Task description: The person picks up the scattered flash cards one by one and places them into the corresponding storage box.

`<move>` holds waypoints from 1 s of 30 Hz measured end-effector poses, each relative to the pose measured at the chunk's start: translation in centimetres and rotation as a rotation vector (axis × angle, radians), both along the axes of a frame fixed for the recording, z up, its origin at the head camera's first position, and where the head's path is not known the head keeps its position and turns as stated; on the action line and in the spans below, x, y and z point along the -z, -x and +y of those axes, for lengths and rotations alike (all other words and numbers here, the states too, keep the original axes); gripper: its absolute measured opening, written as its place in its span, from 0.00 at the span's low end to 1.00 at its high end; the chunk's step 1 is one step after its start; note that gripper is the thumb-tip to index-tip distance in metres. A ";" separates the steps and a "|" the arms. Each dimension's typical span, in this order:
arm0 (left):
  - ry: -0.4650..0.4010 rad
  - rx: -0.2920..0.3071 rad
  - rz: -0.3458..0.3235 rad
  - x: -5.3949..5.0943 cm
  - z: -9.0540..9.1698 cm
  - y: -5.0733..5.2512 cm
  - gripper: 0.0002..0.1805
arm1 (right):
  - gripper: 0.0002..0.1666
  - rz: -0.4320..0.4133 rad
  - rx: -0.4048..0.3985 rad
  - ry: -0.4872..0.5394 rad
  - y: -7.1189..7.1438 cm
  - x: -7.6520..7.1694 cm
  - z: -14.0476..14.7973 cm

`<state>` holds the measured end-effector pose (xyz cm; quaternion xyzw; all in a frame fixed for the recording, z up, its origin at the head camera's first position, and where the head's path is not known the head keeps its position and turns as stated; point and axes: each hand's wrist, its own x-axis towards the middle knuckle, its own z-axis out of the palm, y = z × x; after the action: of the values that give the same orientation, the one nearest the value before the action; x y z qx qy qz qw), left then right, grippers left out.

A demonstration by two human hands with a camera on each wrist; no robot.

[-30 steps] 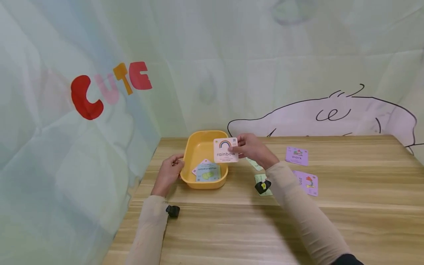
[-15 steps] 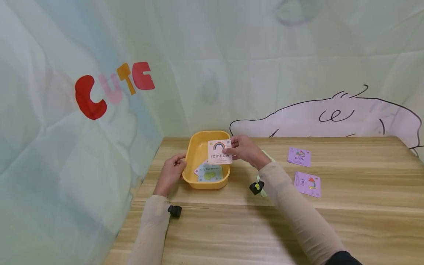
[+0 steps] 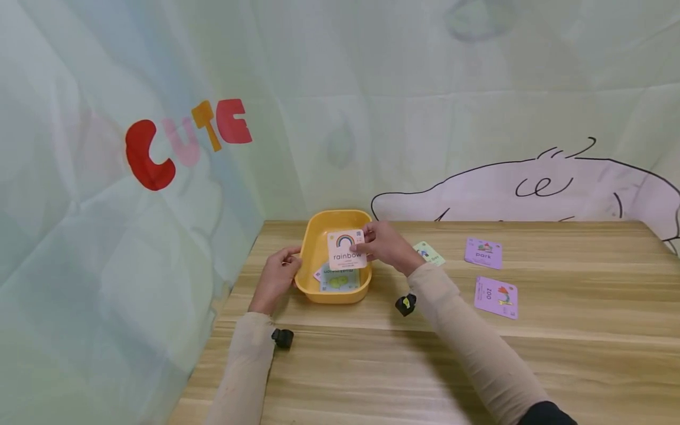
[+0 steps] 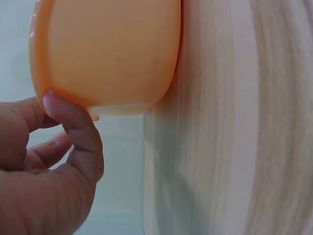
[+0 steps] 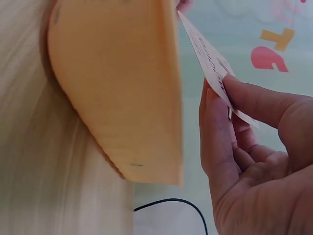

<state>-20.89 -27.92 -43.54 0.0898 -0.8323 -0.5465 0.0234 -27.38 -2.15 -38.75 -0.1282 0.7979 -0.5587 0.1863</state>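
My right hand (image 3: 390, 247) pinches a white rainbow card (image 3: 340, 261) between thumb and fingers, holding it over the yellow plastic bin (image 3: 325, 226). In the right wrist view the card (image 5: 203, 54) appears nearly edge-on, above the bin's rim. At the bin's left side, my left hand (image 3: 273, 280) grips the rim; the left wrist view has the thumb against the bin's outer wall (image 4: 112, 54). Inside the bin lies a pale green muskmelon card (image 3: 340, 284), partly covered by the rainbow card from this angle. A pinkish card (image 3: 317, 275) peeks out beneath it.
Right of the bin, a green card (image 3: 431, 254) is partly hidden by the right hand. Farther right on the wooden table (image 3: 584, 330) lie a purple park card (image 3: 483, 255) and a purple zoo card (image 3: 496, 297). A printed curtain (image 3: 319, 106) hangs behind.
My right hand has carried the rainbow card left and slightly lower, farther over the bin. The nearer green card has become hidden behind the right forearm. My left hand keeps its grip on the rim.
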 end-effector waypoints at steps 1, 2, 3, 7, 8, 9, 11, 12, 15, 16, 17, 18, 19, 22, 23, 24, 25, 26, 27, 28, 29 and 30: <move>-0.001 -0.001 0.000 0.0 0.0 0.0 0.20 | 0.13 0.001 -0.005 0.001 0.0 0.1 -0.1; -0.005 -0.002 -0.001 0.0 0.0 0.0 0.20 | 0.13 0.000 -0.008 0.006 0.0 0.3 -0.2; -0.006 -0.004 -0.004 0.1 0.0 0.0 0.20 | 0.13 -0.002 -0.012 0.010 0.1 0.5 -0.3; -0.007 -0.014 -0.012 0.1 0.1 0.1 0.20 | 0.13 -0.016 -0.014 0.015 0.3 1.1 -0.6; -0.007 -0.016 -0.013 0.2 0.1 0.1 0.20 | 0.13 -0.018 -0.013 0.014 0.3 1.2 -0.6; -0.006 -0.017 -0.013 0.2 0.1 0.1 0.20 | 0.13 -0.020 -0.012 0.013 0.4 1.3 -0.7; -0.004 -0.018 -0.012 0.2 0.1 0.1 0.20 | 0.13 -0.020 -0.011 0.013 0.4 1.4 -0.8; -0.004 -0.018 -0.011 0.2 0.2 0.1 0.20 | 0.13 -0.016 -0.012 0.013 0.4 1.4 -0.8; -0.004 -0.014 -0.008 0.1 0.2 0.0 0.20 | 0.12 -0.004 -0.010 0.012 0.3 1.5 -0.8; -0.004 -0.013 -0.006 0.0 0.3 0.0 0.20 | 0.12 -0.003 -0.011 0.013 0.2 1.4 -0.8; -0.004 -0.012 -0.006 0.0 0.3 0.0 0.20 | 0.12 0.000 -0.011 0.014 0.2 1.4 -0.8; -0.006 -0.010 -0.005 0.0 0.3 0.0 0.20 | 0.12 0.002 -0.013 0.016 0.2 1.4 -0.8; -0.006 -0.009 -0.005 0.0 0.2 0.1 0.20 | 0.12 0.005 -0.016 0.014 0.1 1.4 -0.8; -0.011 -0.005 -0.002 0.0 0.2 0.1 0.20 | 0.12 0.007 -0.021 0.004 0.1 1.4 -0.8; -0.013 -0.003 -0.001 0.1 0.1 0.1 0.20 | 0.12 0.009 -0.021 -0.001 0.1 1.4 -0.8; -0.016 -0.001 0.000 0.1 0.1 0.1 0.20 | 0.12 0.010 -0.020 -0.005 0.1 1.5 -0.8; -0.016 0.001 0.001 0.1 0.1 0.1 0.20 | 0.12 0.011 -0.018 -0.009 0.1 1.5 -0.7; -0.017 0.004 0.003 0.1 0.0 0.1 0.20 | 0.12 0.009 -0.014 -0.011 0.2 1.6 -0.7; -0.016 0.006 0.004 0.1 0.0 0.0 0.20 | 0.12 0.011 -0.012 -0.014 0.2 1.6 -0.7; -0.018 0.007 0.005 0.1 0.0 0.0 0.20 | 0.12 0.010 -0.011 -0.013 0.2 1.7 -0.7; -0.017 0.006 0.006 0.1 0.0 0.0 0.20 | 0.12 0.011 -0.010 -0.016 0.3 1.7 -0.8; -0.017 0.006 0.006 0.1 0.0 0.0 0.20 | 0.12 0.011 -0.009 -0.018 0.3 1.8 -0.8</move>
<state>-20.90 -27.95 -43.62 0.0858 -0.8278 -0.5539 0.0238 -27.68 -2.93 -40.52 -0.1334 0.8033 -0.5499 0.1858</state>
